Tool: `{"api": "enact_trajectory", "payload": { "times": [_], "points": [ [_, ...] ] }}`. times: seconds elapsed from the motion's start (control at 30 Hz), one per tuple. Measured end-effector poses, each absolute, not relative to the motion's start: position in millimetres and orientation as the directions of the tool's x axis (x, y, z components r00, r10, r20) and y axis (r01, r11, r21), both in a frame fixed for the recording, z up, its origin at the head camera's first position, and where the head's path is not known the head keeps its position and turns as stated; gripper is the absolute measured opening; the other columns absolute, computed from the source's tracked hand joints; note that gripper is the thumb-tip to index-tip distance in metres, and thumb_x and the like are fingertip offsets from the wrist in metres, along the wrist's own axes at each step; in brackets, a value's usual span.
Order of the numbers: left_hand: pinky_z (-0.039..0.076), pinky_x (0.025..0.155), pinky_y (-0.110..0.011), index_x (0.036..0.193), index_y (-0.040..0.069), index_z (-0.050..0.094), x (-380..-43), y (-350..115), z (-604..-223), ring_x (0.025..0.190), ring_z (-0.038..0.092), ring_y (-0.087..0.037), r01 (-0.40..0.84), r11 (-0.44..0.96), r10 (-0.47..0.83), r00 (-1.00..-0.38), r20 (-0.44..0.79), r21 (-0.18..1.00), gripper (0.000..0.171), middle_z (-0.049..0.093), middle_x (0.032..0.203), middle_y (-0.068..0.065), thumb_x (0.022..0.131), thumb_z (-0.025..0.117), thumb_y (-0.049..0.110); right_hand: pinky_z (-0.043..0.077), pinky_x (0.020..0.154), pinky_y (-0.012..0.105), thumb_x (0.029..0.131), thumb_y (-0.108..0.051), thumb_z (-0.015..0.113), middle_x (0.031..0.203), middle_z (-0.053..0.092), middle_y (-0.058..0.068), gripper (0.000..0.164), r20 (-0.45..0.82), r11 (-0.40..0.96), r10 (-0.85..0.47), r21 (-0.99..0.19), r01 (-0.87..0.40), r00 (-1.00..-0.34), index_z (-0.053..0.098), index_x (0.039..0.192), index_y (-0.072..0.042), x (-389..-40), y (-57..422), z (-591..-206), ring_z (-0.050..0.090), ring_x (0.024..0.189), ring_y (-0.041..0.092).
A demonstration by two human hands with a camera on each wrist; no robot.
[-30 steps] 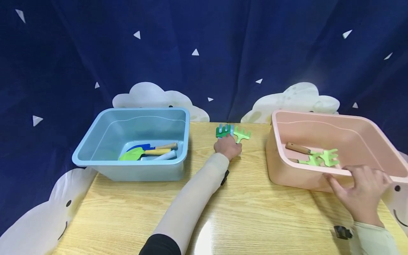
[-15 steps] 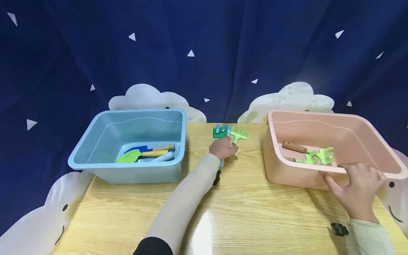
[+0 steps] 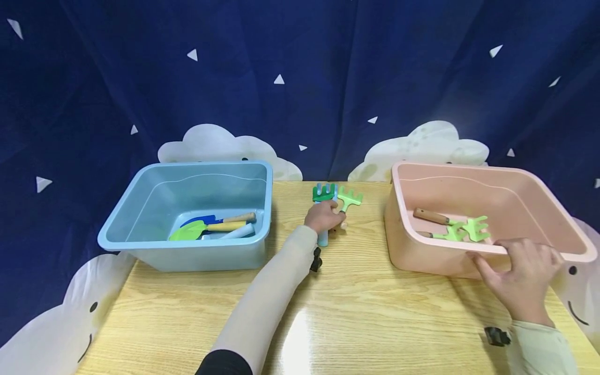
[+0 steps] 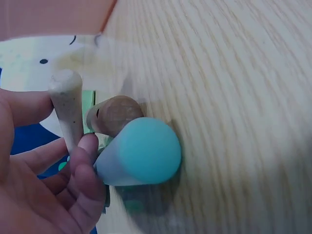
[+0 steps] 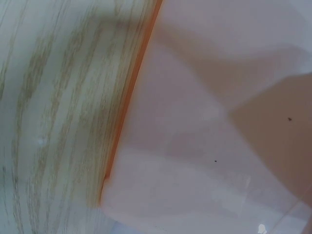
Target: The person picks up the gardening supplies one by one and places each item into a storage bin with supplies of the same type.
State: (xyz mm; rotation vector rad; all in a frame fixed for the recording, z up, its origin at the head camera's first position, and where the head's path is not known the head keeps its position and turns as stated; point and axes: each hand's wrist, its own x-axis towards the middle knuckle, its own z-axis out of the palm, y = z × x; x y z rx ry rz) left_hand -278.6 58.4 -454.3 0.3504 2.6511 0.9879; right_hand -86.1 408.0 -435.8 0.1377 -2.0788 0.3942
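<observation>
Nearest, the right hand (image 3: 527, 276) grips the near rim of the pink bin (image 3: 436, 260); the right wrist view shows just that bin's wall and the table (image 5: 48, 107). Two small rakes (image 3: 476, 229) lie inside the pink bin. Well left of the pink bin stands the blue bin (image 3: 197, 256), containing hand tools (image 3: 226, 226). Between them, left of the pink bin, the left hand (image 3: 323, 216) pinches a pale handle (image 4: 68, 107). Only the left wrist view clearly discloses the adjacent brown handle (image 4: 119, 115) and turquoise handle end (image 4: 150, 151). The head view alone clearly shows the heads beyond: a light green rake (image 3: 350, 199) beside an overlapping dark green rake (image 3: 323, 195) and light blue rake (image 3: 335, 194). Behind the pink bin hangs a dark blue curtain (image 3: 412, 67).
</observation>
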Motion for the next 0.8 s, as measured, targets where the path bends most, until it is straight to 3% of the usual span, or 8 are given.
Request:
{"api": "enact_trajectory", "payload": {
  "times": [0.23,0.33,0.47,0.7,0.8],
  "points": [
    [0.047,0.108,-0.040,0.144,0.014,0.052,-278.8,53.4,-454.2,0.128,0.058,-0.029,0.056,0.652,0.308,-0.931,-0.197,0.756,0.057,0.058,0.143,-0.006,0.094,0.062,0.038,0.008,0.104,0.028,0.082,-0.071,0.059,0.078,0.054,0.027,0.081,0.867,0.937,0.063,-0.223,-0.271,-0.495,0.062,0.084,0.010,-86.7,405.5,-434.3,0.039,0.079,0.051],
    [0.054,0.087,-0.033,0.144,0.010,0.050,-281.1,53.0,-455.5,0.094,0.068,-0.021,-0.012,0.585,0.295,-0.928,-0.227,0.811,0.059,0.071,0.110,-0.006,0.092,0.065,0.035,0.008,0.104,0.028,0.081,-0.071,0.060,0.078,0.055,0.027,0.081,0.865,0.936,0.067,-0.227,-0.268,-0.497,0.062,0.084,0.010,-86.5,405.7,-434.3,0.039,0.080,0.051],
    [0.045,0.057,-0.024,0.135,0.001,0.049,-283.8,53.0,-456.5,0.051,0.049,-0.009,-0.139,0.425,0.286,-0.917,-0.278,0.895,0.054,0.053,0.067,0.001,0.091,0.069,0.025,0.008,0.105,0.028,0.081,-0.071,0.060,0.078,0.055,0.027,0.081,0.862,0.937,0.067,-0.228,-0.265,-0.503,0.062,0.084,0.010,-86.5,405.9,-433.7,0.040,0.080,0.051],
    [0.054,0.054,-0.019,0.140,-0.006,0.038,-285.1,51.1,-452.1,0.054,0.060,-0.009,-0.341,0.151,0.288,-0.883,-0.371,0.928,0.060,0.062,0.076,-0.004,0.092,0.067,0.014,0.009,0.106,0.028,0.081,-0.071,0.060,0.078,0.055,0.027,0.081,0.866,0.936,0.065,-0.225,-0.270,-0.495,0.062,0.083,0.010,-86.6,405.0,-433.0,0.040,0.080,0.051],
    [0.054,0.054,-0.017,0.131,-0.007,0.047,-286.8,50.2,-450.7,0.055,0.061,-0.008,-0.402,0.109,0.301,-0.858,-0.416,0.909,0.047,0.061,0.075,-0.004,0.093,0.066,0.013,0.009,0.106,0.028,0.081,-0.072,0.060,0.078,0.055,0.027,0.081,0.866,0.936,0.068,-0.228,-0.270,-0.496,0.061,0.083,0.010,-86.4,404.3,-432.7,0.040,0.081,0.051]
  ]
}}
